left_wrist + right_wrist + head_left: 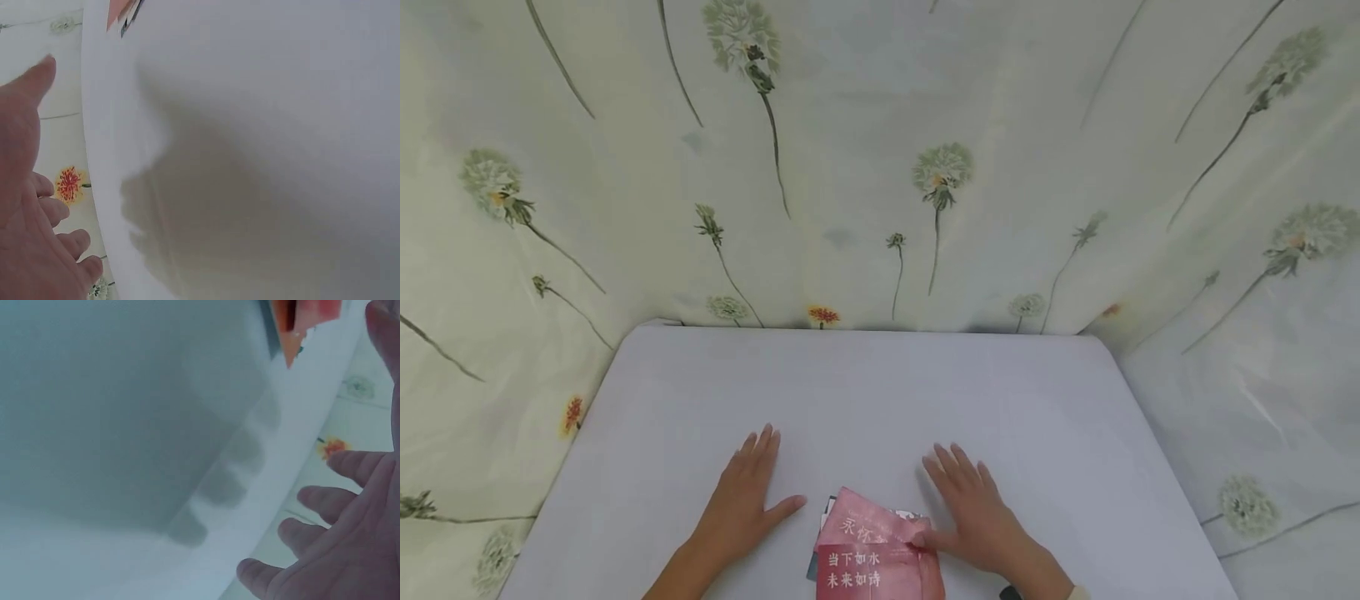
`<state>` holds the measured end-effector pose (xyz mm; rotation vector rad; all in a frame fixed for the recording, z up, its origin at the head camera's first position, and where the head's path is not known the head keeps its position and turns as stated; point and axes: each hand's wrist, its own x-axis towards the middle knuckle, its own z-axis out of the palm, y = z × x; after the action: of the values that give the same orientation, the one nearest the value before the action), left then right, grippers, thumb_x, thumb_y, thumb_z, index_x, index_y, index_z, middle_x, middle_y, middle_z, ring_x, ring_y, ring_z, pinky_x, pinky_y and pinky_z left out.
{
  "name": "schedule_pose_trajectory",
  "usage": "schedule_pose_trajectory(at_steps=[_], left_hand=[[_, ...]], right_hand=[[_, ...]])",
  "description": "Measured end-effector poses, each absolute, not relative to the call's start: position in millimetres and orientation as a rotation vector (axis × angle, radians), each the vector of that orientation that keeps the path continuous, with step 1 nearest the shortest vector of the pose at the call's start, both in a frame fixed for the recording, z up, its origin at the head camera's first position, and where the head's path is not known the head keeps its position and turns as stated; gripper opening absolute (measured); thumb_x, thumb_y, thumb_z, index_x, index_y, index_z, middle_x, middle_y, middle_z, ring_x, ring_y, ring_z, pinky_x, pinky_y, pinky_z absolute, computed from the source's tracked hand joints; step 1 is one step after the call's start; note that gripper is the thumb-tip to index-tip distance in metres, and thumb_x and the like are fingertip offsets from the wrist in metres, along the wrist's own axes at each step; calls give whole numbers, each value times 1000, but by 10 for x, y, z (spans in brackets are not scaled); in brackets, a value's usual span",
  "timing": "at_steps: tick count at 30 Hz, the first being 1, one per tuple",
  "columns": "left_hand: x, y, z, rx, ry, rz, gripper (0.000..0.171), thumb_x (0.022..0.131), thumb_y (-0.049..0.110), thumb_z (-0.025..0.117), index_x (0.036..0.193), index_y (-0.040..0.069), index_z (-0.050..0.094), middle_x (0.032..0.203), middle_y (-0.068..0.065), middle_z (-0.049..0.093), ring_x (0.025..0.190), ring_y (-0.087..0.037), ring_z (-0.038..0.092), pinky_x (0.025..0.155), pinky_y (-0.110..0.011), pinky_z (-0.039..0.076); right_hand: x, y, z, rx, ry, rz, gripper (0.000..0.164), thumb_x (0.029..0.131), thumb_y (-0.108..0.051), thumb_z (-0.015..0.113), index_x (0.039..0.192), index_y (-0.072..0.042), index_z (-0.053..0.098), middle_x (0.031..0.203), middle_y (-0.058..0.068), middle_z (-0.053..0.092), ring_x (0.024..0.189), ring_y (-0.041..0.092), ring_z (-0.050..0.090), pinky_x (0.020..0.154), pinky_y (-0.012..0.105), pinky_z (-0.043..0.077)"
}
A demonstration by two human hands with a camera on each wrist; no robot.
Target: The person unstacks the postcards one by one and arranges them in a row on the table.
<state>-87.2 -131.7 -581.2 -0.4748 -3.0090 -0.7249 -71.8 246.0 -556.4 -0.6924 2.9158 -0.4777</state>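
Note:
A small loose stack of printed cards or booklets lies at the table's front edge in the head view. On top is a red one (867,572) with white Chinese characters, overlapping a pink one (852,517) that sits at a slant. Left of the stack, my left hand (739,507) is spread with fingers straight, apart from the cards. My right hand (976,515) is spread on the other side; its thumb overlaps the stack's right edge, and whether it touches cannot be told. Both wrist views show the hands casting shadows on the tabletop, holding nothing.
A white-covered table (880,392) with rounded far corners spans the lower head view. Behind and on both sides hangs a pale curtain (842,150) printed with dandelions. A dark object (1010,592) shows at the right wrist.

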Motion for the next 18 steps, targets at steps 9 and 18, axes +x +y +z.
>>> schedule_pose_trajectory(at_steps=[9,18], left_hand=[[-710,-1208,-5808,-644,-3047,-716,112,85,64,77,165,5,26,172,-14,24,158,-38,20,123,-63,22],[-365,-936,-6059,-1030,-2886,-598,120,79,90,56,164,10,31,169,-12,31,154,-31,31,125,-50,23]], right_hand=[[-598,2400,-5590,-809,2915,-467,123,74,-78,77,164,-8,32,170,18,26,157,42,19,116,74,22],[-428,2184,-5611,-953,2802,-408,118,73,-88,64,164,-18,35,171,9,28,157,35,20,118,70,27]])
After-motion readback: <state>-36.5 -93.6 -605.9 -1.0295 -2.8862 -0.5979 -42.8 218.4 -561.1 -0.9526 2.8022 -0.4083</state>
